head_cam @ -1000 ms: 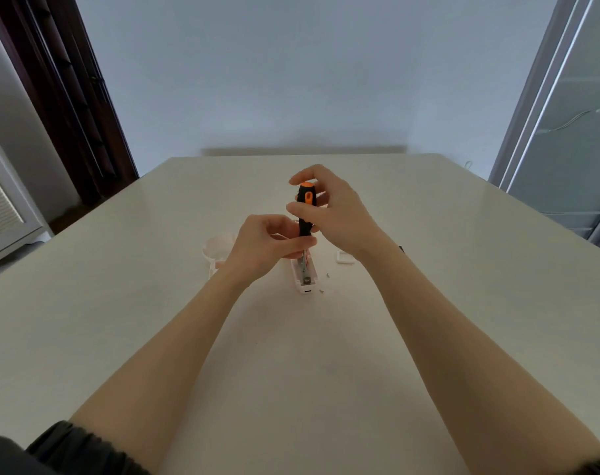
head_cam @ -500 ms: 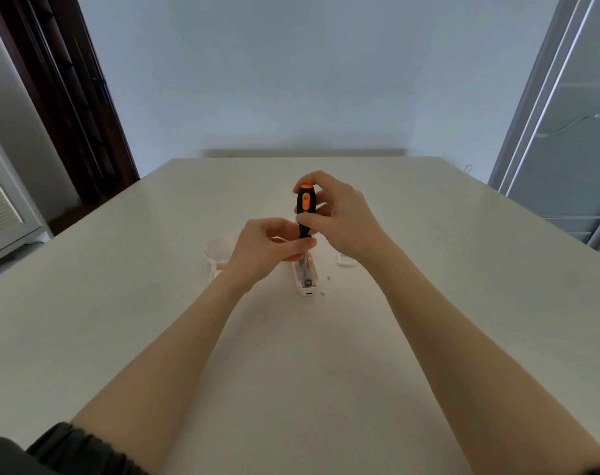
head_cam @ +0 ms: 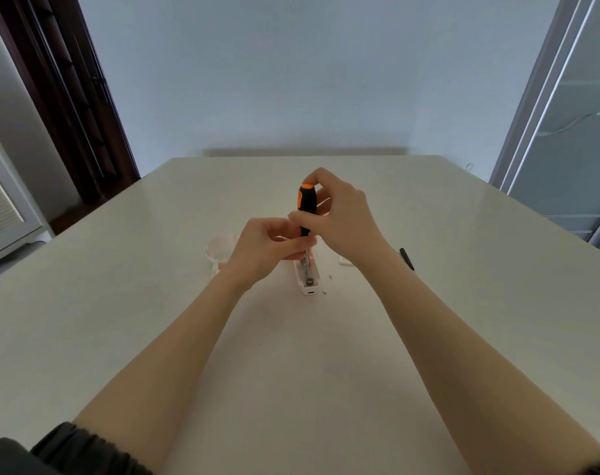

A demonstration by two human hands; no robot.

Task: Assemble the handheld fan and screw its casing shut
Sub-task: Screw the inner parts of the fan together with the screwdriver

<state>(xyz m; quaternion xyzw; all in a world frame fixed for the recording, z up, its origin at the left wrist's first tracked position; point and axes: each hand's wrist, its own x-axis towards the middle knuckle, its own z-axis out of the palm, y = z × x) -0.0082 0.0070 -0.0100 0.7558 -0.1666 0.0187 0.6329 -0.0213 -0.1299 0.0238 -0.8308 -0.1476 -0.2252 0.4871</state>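
The white fan handle (head_cam: pixel 308 280) lies open on the table (head_cam: pixel 291 354), its near end towards me. A black and orange screwdriver (head_cam: pixel 306 207) stands upright over it, the metal shaft reaching down into the casing. My right hand (head_cam: pixel 339 217) grips the screwdriver's handle with fingertips over its orange cap. My left hand (head_cam: pixel 267 248) pinches the screwdriver's shaft just above the casing. The round pink-white fan head (head_cam: pixel 220 249) shows to the left, partly hidden behind my left hand.
Two tiny screws (head_cam: pixel 330 277) lie just right of the handle. A small white part (head_cam: pixel 345 261) peeks out past my right wrist, and a black bit (head_cam: pixel 407 258) lies further right. A dark door frame stands at the far left, a glass door at the right.
My right hand's fingers have shifted around the screwdriver handle, as in turning it. The left hand and the fan handle stay in place.
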